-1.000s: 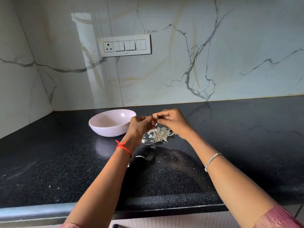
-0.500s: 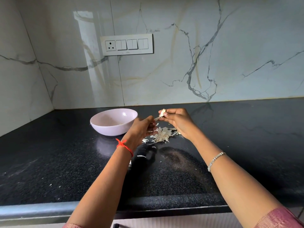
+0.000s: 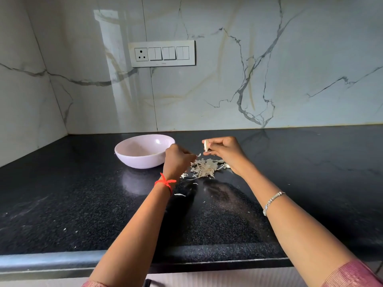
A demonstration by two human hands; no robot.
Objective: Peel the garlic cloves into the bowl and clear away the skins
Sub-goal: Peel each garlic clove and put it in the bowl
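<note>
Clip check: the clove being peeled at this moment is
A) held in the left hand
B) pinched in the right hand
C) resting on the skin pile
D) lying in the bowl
B: the right hand pinches the pale clove above the skin pile, right of the bowl; the left hand is apart from it.

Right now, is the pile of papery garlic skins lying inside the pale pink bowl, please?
No, the papery garlic skins lie on the black speckled counter beside the pale pink bowl.

The right hand (image 3: 226, 151) pinches a garlic clove (image 3: 205, 145) — skins (image 3: 204, 167) piled below.
</note>
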